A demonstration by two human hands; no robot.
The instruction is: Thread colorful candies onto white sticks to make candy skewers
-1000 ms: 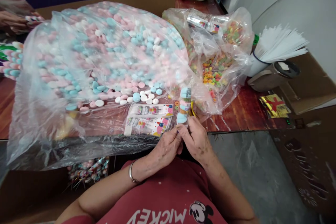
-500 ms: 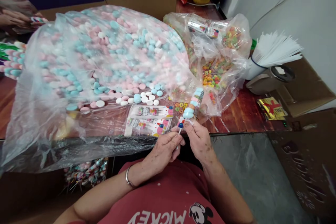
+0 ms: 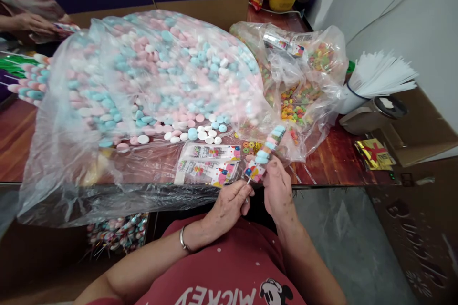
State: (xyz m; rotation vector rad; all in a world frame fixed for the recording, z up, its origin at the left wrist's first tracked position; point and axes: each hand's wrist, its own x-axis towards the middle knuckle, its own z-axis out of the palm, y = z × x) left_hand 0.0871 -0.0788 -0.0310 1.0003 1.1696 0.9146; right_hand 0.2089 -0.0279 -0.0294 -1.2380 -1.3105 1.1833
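Note:
My left hand (image 3: 232, 202) pinches the thin white stick at the lower end of a candy skewer (image 3: 271, 145). Blue, pink and orange round sweets are stacked along it, slanting up to the right inside a clear printed wrapper (image 3: 253, 171). Closed beside the lowest sweets, my right hand (image 3: 279, 188) grips the wrapper's side; its fingertips are partly hidden. Flat printed wrappers (image 3: 207, 171) lie on the table to the left of the skewer. Behind them, loose pastel sweets (image 3: 209, 133) spill from a big clear plastic bag (image 3: 161, 71).
Ring-shaped sweets fill another clear bag (image 3: 300, 100). White sticks (image 3: 384, 76) stand in a cup beside a lidded mug (image 3: 372, 114). A gold packet (image 3: 374, 154) lies near the right edge. Another person's hand (image 3: 36, 26) works at far left. Below the table, a box holds finished-looking skewers (image 3: 119, 233).
My right hand has slid slightly right and opened a small gap from my left hand. The skewer leans further right, and the whole view has shifted a little.

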